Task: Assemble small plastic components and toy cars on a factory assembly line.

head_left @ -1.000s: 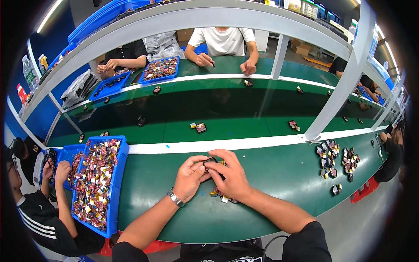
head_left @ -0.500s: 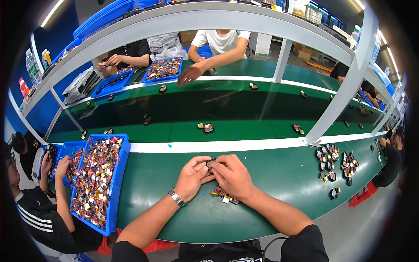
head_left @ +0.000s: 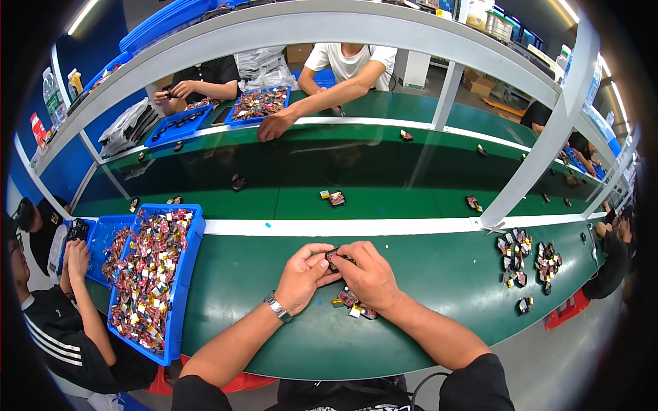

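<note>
My left hand (head_left: 299,279) and my right hand (head_left: 371,279) meet above the green tabletop, fingers closed around a small black electronic part (head_left: 332,255). My fingers cover most of it, so its details are hidden. Just below my right hand lie a few small electronic assemblies (head_left: 356,303), dark red and black with white and yellow bits, partly hidden by that hand. Over to the right sit two clusters of similar black-cased assemblies (head_left: 514,259), with a single one apart from them nearer the edge.
A blue tray (head_left: 179,301) heaped with loose assemblies stands at my left, beside a co-worker (head_left: 58,329). Ahead, past a white rail (head_left: 384,225), a green conveyor belt (head_left: 295,202) carries scattered pieces. A grey post (head_left: 538,130) rises at right; another person reaches from the far side.
Pieces on the belt have shifted slightly right. The far person's hand has moved left and down toward the belt, and the left co-worker's hands have come together. My hands stay nearly still.
</note>
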Motion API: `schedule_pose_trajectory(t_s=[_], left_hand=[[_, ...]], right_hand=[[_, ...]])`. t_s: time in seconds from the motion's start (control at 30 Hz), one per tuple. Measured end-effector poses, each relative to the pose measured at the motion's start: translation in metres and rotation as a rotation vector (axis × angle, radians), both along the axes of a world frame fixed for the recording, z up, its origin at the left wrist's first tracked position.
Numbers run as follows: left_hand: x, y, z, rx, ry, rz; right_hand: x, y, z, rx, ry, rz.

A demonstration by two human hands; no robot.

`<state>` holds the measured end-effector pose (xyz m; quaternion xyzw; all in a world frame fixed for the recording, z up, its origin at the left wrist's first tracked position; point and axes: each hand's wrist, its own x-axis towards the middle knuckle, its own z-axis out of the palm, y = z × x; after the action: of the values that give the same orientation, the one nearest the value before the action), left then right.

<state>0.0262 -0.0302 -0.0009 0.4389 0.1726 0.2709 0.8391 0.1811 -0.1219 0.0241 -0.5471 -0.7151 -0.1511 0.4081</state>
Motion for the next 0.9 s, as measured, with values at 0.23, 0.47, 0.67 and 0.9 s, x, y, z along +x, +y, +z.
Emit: schedule_pose_trajectory(t_s=[0.23, 0.47, 0.67, 0.9], left_hand=[[-0.002, 0.000, -0.002, -0.056, -0.009, -0.020], [-0.001, 0.001, -0.002, -0.039, -0.011, -0.011], [-0.003, 0.004, -0.001, 0.001, 0.041, 0.020], [-0.002, 0.013, 0.009, 0.001, -0.019, 0.053]], right_hand=[[-0.002, -0.001, -0.002, 0.038, -0.032, 0.002], [0.005, 0.004, -0.002, 0.015, -0.083, 0.028], [-0.006, 0.000, 0.003, -0.049, 0.049, 0.034], [0.076, 0.058, -0.003, -0.002, 0.212, -0.224]])
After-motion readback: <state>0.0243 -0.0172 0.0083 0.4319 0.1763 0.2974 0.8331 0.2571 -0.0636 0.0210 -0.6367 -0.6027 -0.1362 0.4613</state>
